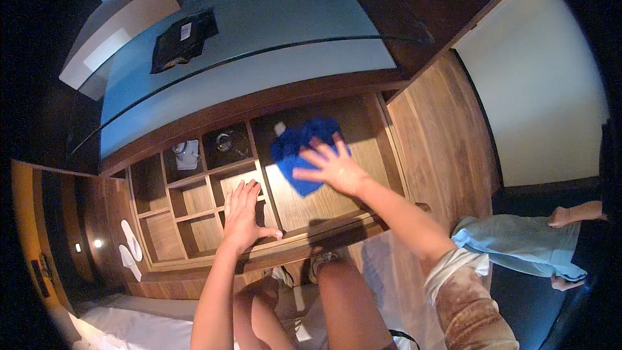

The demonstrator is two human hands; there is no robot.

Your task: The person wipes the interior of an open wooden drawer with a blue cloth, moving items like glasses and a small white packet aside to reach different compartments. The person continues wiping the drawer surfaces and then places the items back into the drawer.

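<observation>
A wooden pulled-out drawer with several divided compartments lies before me. My right hand rests palm down with fingers spread over a blue cloth in the large right compartment, slightly blurred. Over the small compartments my left hand is laid flat, its thumb out toward the drawer's front edge and holding nothing. A small white object sits by the cloth's back corner. One back compartment contains a white paper-like item, and the compartment beside it a round, shiny object.
Above the drawer is a glass-topped cabinet with a dark labelled packet. White slippers lie on the wood floor at left. On the right, another person's hand touches light blue-grey fabric. A white panel stands beyond.
</observation>
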